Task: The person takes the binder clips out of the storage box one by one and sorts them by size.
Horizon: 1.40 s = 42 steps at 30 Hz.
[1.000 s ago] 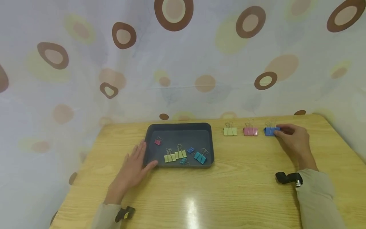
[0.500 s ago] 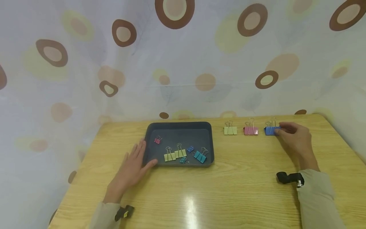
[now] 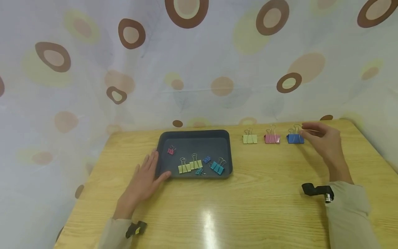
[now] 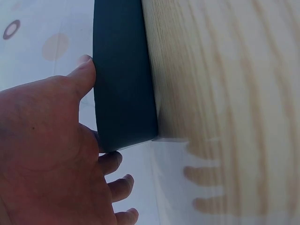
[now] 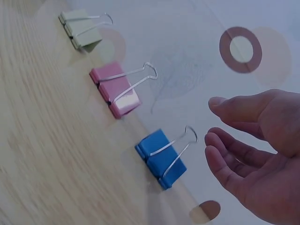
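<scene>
My right hand [image 3: 326, 143] is just beside and above a large blue binder clip [image 3: 295, 139], fingers slightly bent and holding nothing. In the right wrist view a gap shows between the fingertips and the blue clip [image 5: 161, 157]. To its left, in a row, stand a large pink binder clip [image 3: 272, 139] and a pale yellow one [image 3: 249, 139], wire handles up. My left hand [image 3: 140, 183] touches the dark grey tray [image 3: 196, 135] at its near left corner, fingers along the left side and thumb at the front wall [image 4: 122, 75].
Inside the tray lie two pale yellow binder clips [image 3: 195, 164], a teal clip [image 3: 217, 167], and small clips in pink [image 3: 171, 151], blue [image 3: 206, 159] and teal [image 3: 199, 171]. A patterned cloth [image 3: 199, 69] hangs behind the wooden table [image 3: 248, 207].
My right hand has let go of the blue binder clip and lifted slightly up and away. The blue clip stays standing in the row. My left hand stays at the tray.
</scene>
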Motion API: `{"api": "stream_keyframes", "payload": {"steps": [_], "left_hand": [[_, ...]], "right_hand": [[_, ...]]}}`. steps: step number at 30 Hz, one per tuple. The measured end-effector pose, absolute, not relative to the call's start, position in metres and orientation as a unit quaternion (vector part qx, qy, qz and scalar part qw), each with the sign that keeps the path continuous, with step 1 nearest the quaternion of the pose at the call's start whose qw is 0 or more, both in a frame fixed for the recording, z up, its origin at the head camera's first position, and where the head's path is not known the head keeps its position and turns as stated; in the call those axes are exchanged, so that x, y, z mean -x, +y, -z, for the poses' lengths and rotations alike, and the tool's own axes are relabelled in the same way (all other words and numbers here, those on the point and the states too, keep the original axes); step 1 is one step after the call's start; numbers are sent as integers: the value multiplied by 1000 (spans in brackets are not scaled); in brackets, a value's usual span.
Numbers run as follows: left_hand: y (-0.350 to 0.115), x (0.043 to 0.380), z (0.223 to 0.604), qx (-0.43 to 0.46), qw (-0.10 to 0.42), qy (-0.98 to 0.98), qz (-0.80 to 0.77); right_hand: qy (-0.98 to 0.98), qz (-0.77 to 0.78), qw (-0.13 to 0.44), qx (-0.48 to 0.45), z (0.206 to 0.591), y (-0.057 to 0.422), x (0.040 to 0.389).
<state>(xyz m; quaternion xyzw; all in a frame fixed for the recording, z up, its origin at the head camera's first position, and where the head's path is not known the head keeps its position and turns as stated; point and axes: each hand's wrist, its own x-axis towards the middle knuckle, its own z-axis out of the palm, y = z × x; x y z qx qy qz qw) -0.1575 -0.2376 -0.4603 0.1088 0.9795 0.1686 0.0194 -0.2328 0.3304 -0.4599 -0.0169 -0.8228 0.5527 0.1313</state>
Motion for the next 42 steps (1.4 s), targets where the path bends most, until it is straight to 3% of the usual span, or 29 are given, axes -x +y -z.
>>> {"api": "stream_keyframes", "payload": {"steps": [23,42], "left_hand": [[-241,157,468,-103,27,980,-166],[-242,154,469,-98,20,981,-166]], "right_hand": [[-838,-525,114,-93,433,246,226],[-792,-575,12,-202,446,158,220]]}}
